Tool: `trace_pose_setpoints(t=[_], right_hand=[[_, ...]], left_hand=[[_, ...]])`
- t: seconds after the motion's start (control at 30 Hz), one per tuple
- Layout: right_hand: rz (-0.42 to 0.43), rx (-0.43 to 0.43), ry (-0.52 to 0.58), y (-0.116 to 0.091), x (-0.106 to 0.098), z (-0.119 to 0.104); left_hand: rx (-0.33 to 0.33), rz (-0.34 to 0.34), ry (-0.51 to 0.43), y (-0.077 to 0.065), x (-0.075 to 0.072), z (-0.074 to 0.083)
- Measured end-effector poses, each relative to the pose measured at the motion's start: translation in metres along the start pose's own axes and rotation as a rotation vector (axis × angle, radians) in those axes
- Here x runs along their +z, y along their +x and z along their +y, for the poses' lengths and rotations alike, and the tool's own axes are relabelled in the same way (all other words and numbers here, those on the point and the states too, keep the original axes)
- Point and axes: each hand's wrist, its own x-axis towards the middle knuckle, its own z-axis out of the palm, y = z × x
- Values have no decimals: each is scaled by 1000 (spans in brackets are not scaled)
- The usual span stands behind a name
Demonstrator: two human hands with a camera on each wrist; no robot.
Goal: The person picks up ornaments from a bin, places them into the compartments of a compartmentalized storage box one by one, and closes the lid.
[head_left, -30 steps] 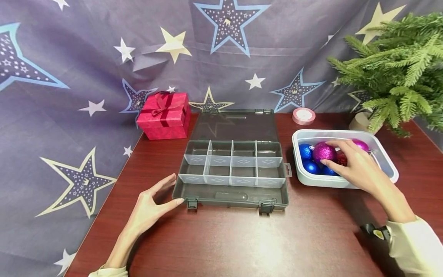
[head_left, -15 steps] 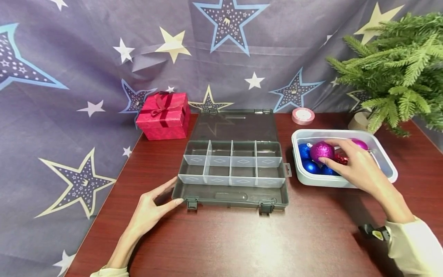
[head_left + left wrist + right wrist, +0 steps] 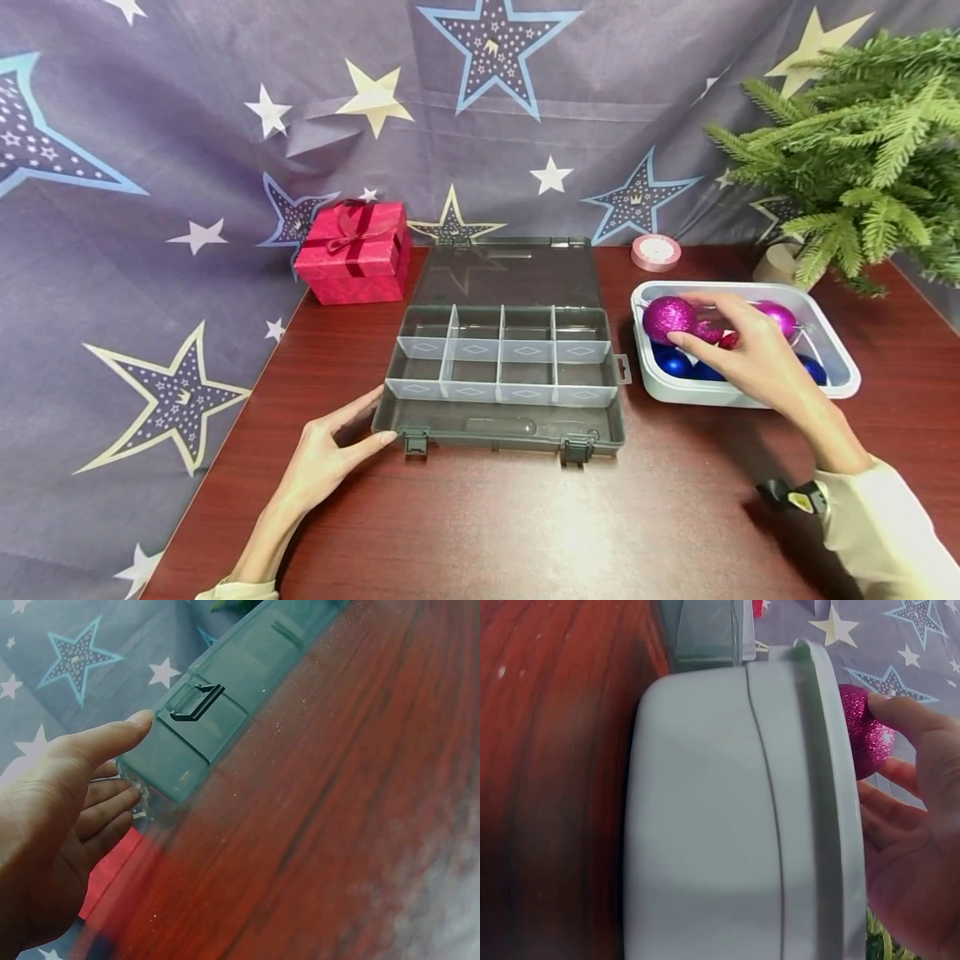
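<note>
I see the right hand (image 3: 757,352) pinching 1 magenta ball (image 3: 669,320), apparently for sure control, above the white tub (image 3: 675,390) at right, while the left hand (image 3: 324,454), spread wide, touches the divided case (image 3: 495,425) at its near left corner, seemingly steadying it.

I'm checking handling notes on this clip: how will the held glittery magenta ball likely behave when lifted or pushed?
The glittery magenta ball looks round, so it would probably roll if pushed on a flat surface. Its grainy glitter coating suggests it may be less slippery than a smooth ball. It resembles a hanging ornament, so it is probably light.
</note>
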Motion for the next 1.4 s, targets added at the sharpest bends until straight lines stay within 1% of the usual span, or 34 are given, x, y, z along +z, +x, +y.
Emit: trace_pose_setpoints(t=[0.17,0.37,0.53,0.67,0.8,0.97,1.13,1.27,1.4], right_hand=[[-19,-26,21,8,7,-4],[-18,-104,49,17,18,-6],[-25,-159,31,25,26,-7],[-57,-160,5,30,31,-10],[-100,-154,-12,36,38,-14],[-147,-202,-45,44,47,-18],[-169,-236,-69,49,53,-22],[-191,-233,-86,52,57,-23],[-210,-226,-95,55,60,-24]], left_hand=[[2,4,1,0,0,0],[4,7,2,0,1,0],[4,11,27,1,0,1],[12,15,52,2,-1,2],[18,16,48,2,-1,2],[13,16,39,0,0,0],[10,20,40,0,-1,0],[12,17,45,0,0,-1],[16,14,30,1,0,-1]])
